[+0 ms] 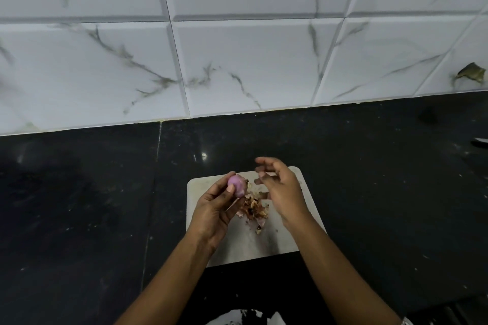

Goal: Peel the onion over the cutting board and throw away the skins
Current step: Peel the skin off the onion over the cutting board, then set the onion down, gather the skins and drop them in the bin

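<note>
A person's left grip (214, 208), a bare hand, grasps one small, round, purple peeled onion (237, 185) by thumb and fingertips. It is held above the far left part of one white rectangular cutting board (264, 243), which lies toward the near edge of the glossy black surface (79, 206). One pile of brown papery skins (254, 208) sits mid-board. The right grip (280, 190) hovers near, fingers loosely curled; I cannot tell whether it pinches a scrap. The smooth onion could slip from so light a hold. Gathering the skins could scatter them.
</note>
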